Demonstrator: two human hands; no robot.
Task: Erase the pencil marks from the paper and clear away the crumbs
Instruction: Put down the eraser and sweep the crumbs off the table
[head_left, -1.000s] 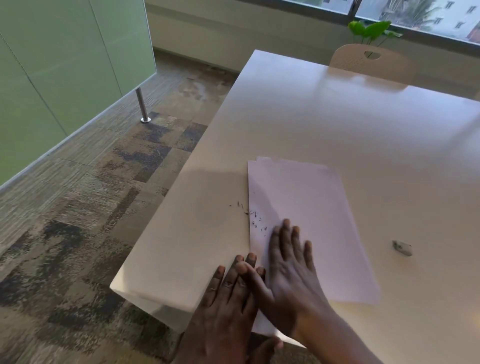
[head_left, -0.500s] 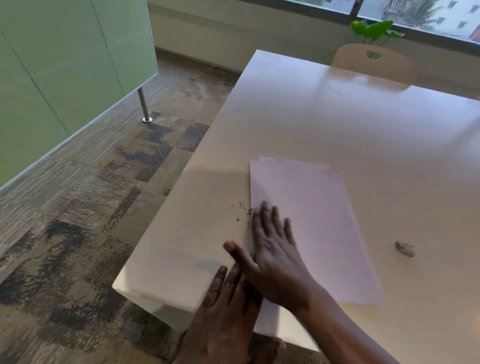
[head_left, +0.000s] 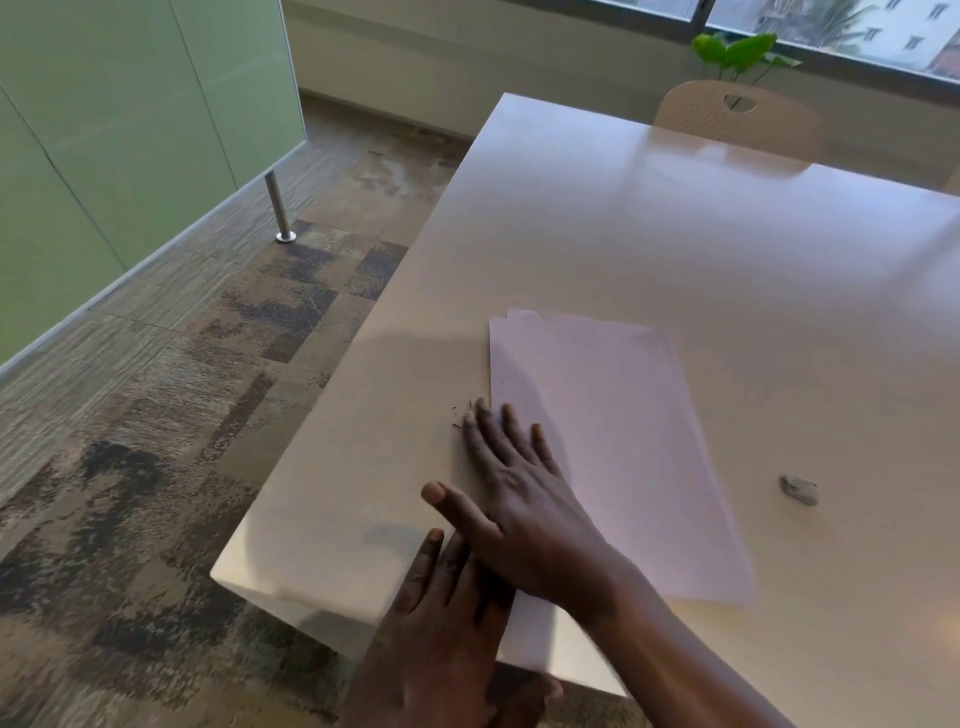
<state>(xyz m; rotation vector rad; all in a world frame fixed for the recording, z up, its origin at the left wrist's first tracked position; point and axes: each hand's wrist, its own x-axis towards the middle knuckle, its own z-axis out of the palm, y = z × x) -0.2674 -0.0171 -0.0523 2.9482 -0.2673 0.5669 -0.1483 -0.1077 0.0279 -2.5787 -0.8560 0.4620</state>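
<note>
White sheets of paper (head_left: 613, 441) lie on the pale table (head_left: 675, 234) near its front left corner. My right hand (head_left: 519, 493) lies flat, fingers spread, across the paper's left edge, its fingertips on the table. A few dark eraser crumbs (head_left: 457, 415) sit on the table just left of those fingertips. My left hand (head_left: 441, 623) rests flat at the table's front edge, partly under my right hand, holding nothing. A small grey eraser (head_left: 798, 490) lies on the table to the right of the paper.
The table's left edge and front corner (head_left: 223, 571) drop to a patterned carpet floor. A beige chair (head_left: 737, 111) and a green plant (head_left: 740, 52) stand at the far side. Green glass panels (head_left: 104, 130) with a metal post (head_left: 278, 208) line the left.
My right hand has slid leftward over the paper's left edge, pushing the crumbs off the sheet onto the table. My left hand stays at the front edge.
</note>
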